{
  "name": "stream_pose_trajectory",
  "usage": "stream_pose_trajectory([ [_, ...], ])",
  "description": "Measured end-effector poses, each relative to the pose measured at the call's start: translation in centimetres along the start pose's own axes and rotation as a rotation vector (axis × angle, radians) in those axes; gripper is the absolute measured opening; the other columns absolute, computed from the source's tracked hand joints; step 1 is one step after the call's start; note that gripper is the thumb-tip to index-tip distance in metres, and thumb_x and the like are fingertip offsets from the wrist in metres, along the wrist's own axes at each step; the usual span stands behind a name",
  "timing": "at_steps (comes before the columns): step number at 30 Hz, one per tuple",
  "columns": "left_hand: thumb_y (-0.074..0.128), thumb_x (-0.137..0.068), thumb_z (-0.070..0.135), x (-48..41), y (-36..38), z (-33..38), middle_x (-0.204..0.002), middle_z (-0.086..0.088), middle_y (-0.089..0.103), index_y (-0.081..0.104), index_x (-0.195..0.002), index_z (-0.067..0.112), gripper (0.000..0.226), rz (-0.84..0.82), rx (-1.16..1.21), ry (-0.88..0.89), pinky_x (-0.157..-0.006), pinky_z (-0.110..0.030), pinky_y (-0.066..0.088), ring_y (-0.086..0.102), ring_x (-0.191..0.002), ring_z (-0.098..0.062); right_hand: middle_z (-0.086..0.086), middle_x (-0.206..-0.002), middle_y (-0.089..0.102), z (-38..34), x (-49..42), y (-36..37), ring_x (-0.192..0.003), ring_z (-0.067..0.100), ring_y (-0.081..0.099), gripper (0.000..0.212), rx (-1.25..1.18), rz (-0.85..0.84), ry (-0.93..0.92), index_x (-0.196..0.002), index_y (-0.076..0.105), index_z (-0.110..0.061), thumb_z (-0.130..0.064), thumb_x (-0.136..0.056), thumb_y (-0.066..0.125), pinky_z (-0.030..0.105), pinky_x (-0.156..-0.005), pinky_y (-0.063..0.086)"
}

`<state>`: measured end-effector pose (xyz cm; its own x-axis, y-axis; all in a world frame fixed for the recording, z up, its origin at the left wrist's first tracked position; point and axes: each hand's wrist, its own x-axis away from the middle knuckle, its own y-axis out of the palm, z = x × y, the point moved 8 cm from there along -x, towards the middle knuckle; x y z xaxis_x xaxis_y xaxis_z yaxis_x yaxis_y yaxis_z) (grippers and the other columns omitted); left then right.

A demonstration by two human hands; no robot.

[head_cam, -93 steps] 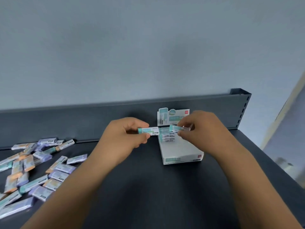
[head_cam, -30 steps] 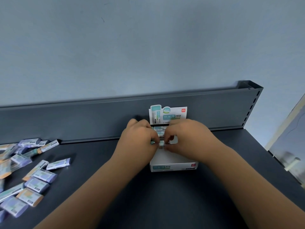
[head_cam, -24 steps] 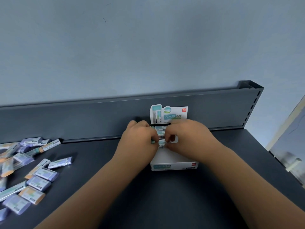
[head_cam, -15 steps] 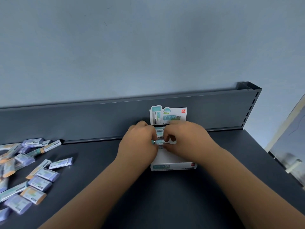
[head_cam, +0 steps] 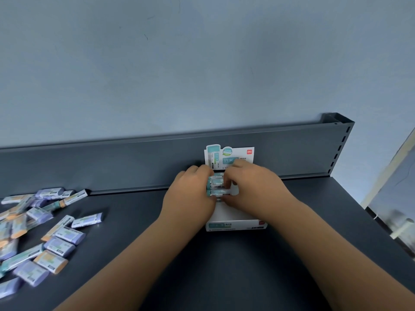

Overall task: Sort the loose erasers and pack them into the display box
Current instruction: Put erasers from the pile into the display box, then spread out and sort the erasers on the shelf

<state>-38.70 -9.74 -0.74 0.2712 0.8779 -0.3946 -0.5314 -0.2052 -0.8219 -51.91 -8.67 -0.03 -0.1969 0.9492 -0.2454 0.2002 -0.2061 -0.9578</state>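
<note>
Pinched at both ends by left hand (head_cam: 190, 194) and right hand (head_cam: 253, 187), 1 teal-wrapped rectangular eraser (head_cam: 219, 192) lies lengthwise left-to-right inside the white cardboard display box (head_cam: 235, 223), toward its far end; loose wrapped erasers (head_cam: 56, 234) lie scattered at left.

White display box (head_cam: 235, 226) with teal label and small red logo; matching white-and-teal header card (head_cam: 229, 156). Black-and-white barcodes on the teal erasers (head_cam: 216, 181). Lilac, orange and teal wrappers on the loose erasers (head_cam: 59, 246). Dark grey shelf (head_cam: 202, 265); pale blue-grey wall (head_cam: 202, 63).
</note>
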Motion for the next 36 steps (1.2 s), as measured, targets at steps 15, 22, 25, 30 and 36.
stream_pose_trajectory([
  [15, 0.024, -0.078, 0.082, 4.7, -6.9, -0.5, -0.114, 0.013, 0.067, 0.061, -0.119, 0.036, 0.072, -0.083, -0.357, -0.176, -0.088, -0.037, 0.050, 0.058, -0.110, -0.018, -0.014, -0.140, 0.050, -3.5, 5.8, -4.8, -0.128, 0.014, 0.047, 0.062, -0.170, -0.046, 0.175, -0.138, 0.046, -0.037, -0.074, -0.091, 0.031, 0.041, -0.099, 0.047],
  [22, 0.029, -0.071, 0.088, 7.4, -9.6, -4.9, -0.115, 0.015, 0.066, 0.064, -0.116, 0.037, 0.076, -0.120, -0.398, -0.201, -0.091, -0.037, 0.049, 0.058, -0.113, -0.015, -0.012, -0.129, 0.057, -7.8, 5.6, -2.7, -0.119, 0.014, 0.054, 0.057, -0.236, -0.074, 0.232, -0.131, 0.054, -0.035, -0.073, -0.092, 0.037, 0.039, -0.094, 0.049],
  [25, 0.024, -0.070, 0.088, 8.3, -11.6, -7.2, -0.112, 0.015, 0.067, 0.066, -0.113, 0.037, 0.079, -0.081, -0.364, -0.183, -0.089, -0.038, 0.051, 0.059, -0.110, -0.014, -0.011, -0.121, 0.060, -10.9, 5.2, -1.7, -0.113, 0.013, 0.056, 0.057, -0.256, -0.082, 0.234, -0.129, 0.056, -0.034, -0.074, -0.092, 0.037, 0.038, -0.094, 0.048],
  [30, 0.027, -0.073, 0.091, 9.7, -15.1, -12.9, -0.107, 0.014, 0.067, 0.066, -0.113, 0.036, 0.078, -0.098, -0.321, -0.174, -0.086, -0.036, 0.052, 0.059, -0.108, -0.013, -0.013, -0.118, 0.064, -16.5, 3.8, 0.3, -0.111, 0.011, 0.058, 0.060, -0.304, -0.040, 0.278, -0.125, 0.062, -0.036, -0.077, -0.089, 0.036, 0.037, -0.093, 0.049],
  [36, 0.045, -0.083, 0.077, 10.8, -19.0, -19.0, -0.113, 0.013, 0.068, 0.063, -0.117, 0.033, 0.059, -0.086, -0.338, -0.204, -0.081, -0.034, 0.048, 0.060, -0.108, -0.015, -0.013, -0.116, 0.063, -23.4, 2.0, 2.7, -0.110, 0.009, 0.057, 0.055, -0.339, -0.046, 0.269, -0.125, 0.061, -0.037, -0.074, -0.091, 0.039, 0.035, -0.090, 0.050],
])
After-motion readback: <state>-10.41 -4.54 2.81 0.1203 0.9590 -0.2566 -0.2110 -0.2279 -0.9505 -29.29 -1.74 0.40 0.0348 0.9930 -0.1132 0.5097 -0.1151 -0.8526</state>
